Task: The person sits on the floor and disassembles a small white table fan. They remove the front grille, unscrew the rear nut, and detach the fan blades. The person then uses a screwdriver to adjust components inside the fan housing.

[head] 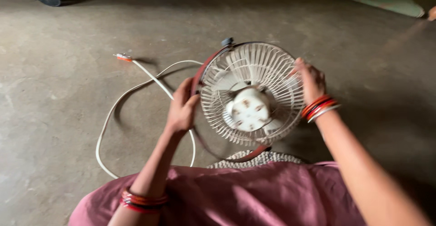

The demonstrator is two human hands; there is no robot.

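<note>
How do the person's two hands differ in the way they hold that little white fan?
The left hand grips the fan's dark red rim from the side, thumb toward the grille; the right hand curls over the white wire grille at the opposite edge. The left hand sits lower, the right hand higher. The left arm's bangles lie far down the forearm, the right arm's close behind the hand. Both hands touch the fan, and both arms wear red bangles.

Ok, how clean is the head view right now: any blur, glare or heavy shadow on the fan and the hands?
Head view: motion blur softens the white fan, the left hand and the right hand, so the grille wires smear. Light is dim and even, with no glare. The cord casts a soft shadow on the concrete floor, and the top corners fall dark.
</note>
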